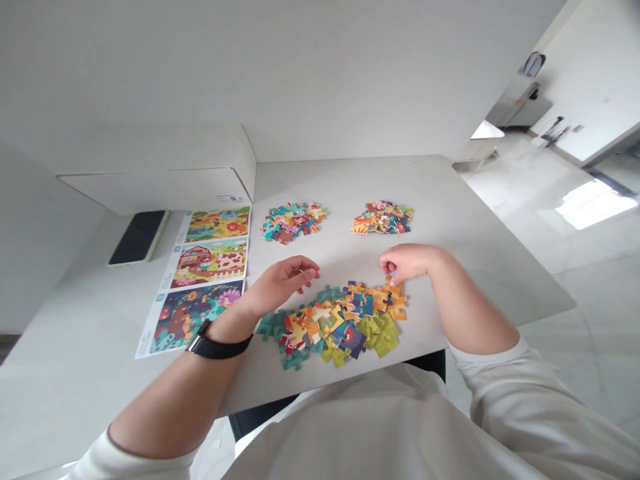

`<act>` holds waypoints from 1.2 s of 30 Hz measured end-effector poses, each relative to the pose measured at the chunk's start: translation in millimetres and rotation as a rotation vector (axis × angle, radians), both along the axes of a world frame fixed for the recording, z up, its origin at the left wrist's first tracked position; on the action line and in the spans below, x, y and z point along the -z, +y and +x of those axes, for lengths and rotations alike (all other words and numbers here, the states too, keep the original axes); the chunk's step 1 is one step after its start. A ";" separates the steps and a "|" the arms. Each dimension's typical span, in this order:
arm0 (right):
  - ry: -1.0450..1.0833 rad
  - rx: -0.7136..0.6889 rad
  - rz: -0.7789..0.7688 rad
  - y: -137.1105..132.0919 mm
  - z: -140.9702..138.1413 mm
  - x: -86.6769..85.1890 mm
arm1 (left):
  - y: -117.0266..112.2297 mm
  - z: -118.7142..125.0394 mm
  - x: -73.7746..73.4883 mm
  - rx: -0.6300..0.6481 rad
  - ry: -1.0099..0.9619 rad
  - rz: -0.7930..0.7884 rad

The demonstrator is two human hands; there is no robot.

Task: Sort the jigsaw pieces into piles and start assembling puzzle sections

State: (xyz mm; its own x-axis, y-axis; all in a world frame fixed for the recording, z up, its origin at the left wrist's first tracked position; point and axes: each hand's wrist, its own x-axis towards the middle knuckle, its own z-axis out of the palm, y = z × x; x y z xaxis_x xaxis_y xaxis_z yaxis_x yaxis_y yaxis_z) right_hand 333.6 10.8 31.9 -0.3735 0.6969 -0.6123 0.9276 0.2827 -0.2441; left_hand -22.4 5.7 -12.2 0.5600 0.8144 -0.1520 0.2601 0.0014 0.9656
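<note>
Touches an orange puzzle piece (pixel 394 293) on the near pile (pixel 350 337) with the right hand (pixel 407 261); cannot tell if pinching. Curls the left hand (pixel 281 283) loosely, empty. Has the near pile close on the worktop (pixel 340 180), likely for easy reach.

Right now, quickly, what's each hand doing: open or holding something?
Left hand: half open, fingers loosely curled, no piece visible in it.
Right hand: fingers curled at an orange puzzle piece; grip can't be told.
</note>
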 end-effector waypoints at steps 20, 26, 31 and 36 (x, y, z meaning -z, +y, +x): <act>1.046 0.230 0.491 -0.6 -32.2 4.0 | -5.3 3.0 -11.8 -0.017 -0.033 -0.014; 1.186 0.157 0.567 -16.5 -71.7 23.2 | -12.3 6.8 -18.0 0.021 -0.137 -0.114; 1.264 0.143 0.505 -19.5 -83.2 34.8 | -13.7 8.3 -17.6 -0.033 -0.228 -0.134; 1.359 0.436 0.163 -17.5 -84.7 36.0 | -13.2 8.3 -15.1 -0.190 -0.304 -0.151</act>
State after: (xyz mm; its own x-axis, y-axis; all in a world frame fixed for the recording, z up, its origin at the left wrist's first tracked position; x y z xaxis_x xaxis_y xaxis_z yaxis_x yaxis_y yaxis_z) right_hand 248.9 -6.7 -4.1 -0.3360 0.9321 0.1354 0.0245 0.1524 -0.9880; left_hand -14.1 -7.5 2.8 0.4389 0.8893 -0.1288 -0.0562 0.1702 0.9838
